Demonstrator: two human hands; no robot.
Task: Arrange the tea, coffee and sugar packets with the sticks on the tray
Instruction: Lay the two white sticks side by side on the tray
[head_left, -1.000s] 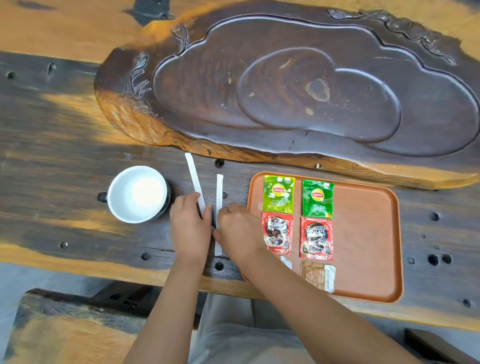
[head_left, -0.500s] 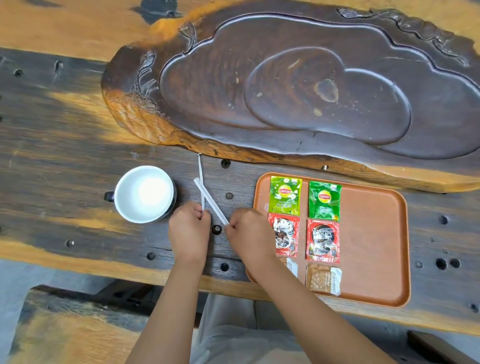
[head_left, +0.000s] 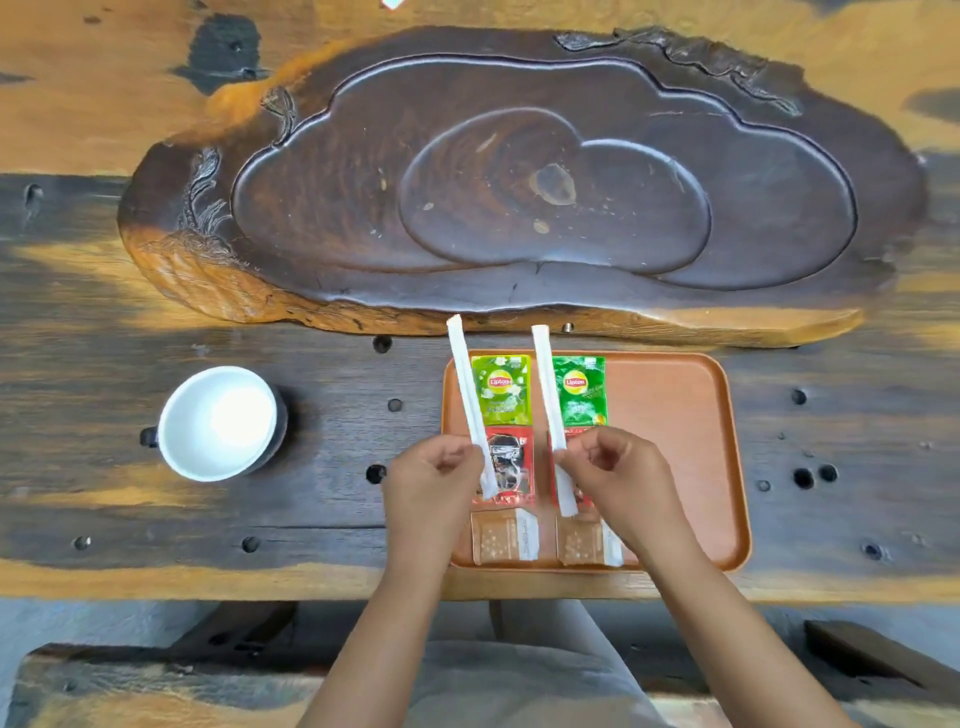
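A dark carved wooden slab (head_left: 519, 182) lies along the far side of the table (head_left: 78, 291). Near it, the orange tray (head_left: 675, 447) carries six packets in two columns (green tea, red coffee, brown sugar). Above these, the left hand (head_left: 434, 486) pinches one white stick (head_left: 470, 410) and the right hand (head_left: 615, 475) pinches the other stick (head_left: 553, 415), both angled away. A white cup (head_left: 218, 423) sits well left.

dark worn wooden table (head_left: 156, 291), grey floor (head_left: 78, 621)
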